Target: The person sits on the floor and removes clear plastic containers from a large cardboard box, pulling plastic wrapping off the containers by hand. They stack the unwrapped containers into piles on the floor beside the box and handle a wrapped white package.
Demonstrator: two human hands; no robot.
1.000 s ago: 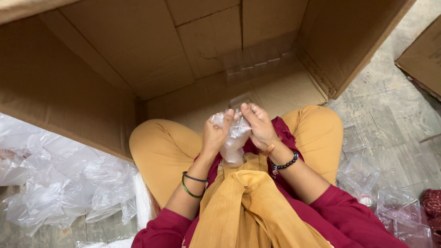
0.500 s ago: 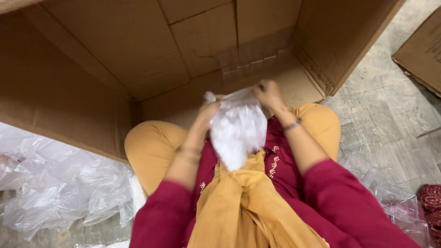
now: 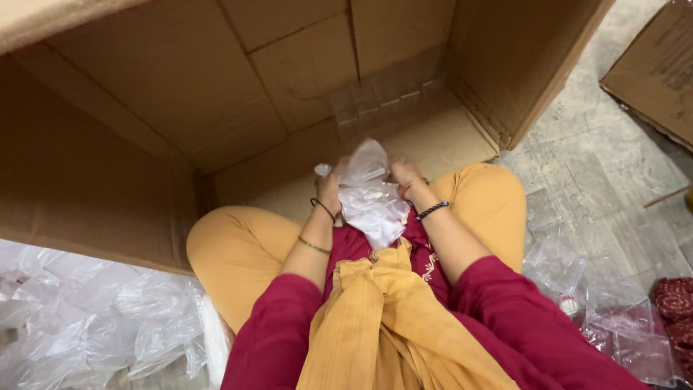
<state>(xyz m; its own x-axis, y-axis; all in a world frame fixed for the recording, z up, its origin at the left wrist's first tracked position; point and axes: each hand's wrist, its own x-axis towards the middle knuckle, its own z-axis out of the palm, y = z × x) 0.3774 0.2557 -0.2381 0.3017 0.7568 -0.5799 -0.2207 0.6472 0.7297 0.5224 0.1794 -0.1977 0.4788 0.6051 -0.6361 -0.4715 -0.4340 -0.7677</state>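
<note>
I sit cross-legged in yellow trousers and dark red sleeves, facing a large open cardboard box (image 3: 180,87) lying on its side. Both hands hold a crumpled clear plastic bag (image 3: 369,195) up in front of the box's mouth. My left hand (image 3: 330,189) grips the bag's left edge, its wrist carrying a black band and a thin bangle. My right hand (image 3: 404,175) grips the bag's right edge, with a dark bracelet at the wrist. The bag hangs down between the hands toward my lap. What is inside it is not visible.
A heap of clear plastic bags (image 3: 79,318) lies on the floor at my left. More clear plastic (image 3: 599,310) and a dark red patterned cloth (image 3: 675,300) lie at my right. Another cardboard piece (image 3: 657,65) sits at the top right on the grey stone floor.
The hands went from pinching a small bunched bag near my lap to lifting it forward toward the box, and the bag has spread out and hangs longer.
</note>
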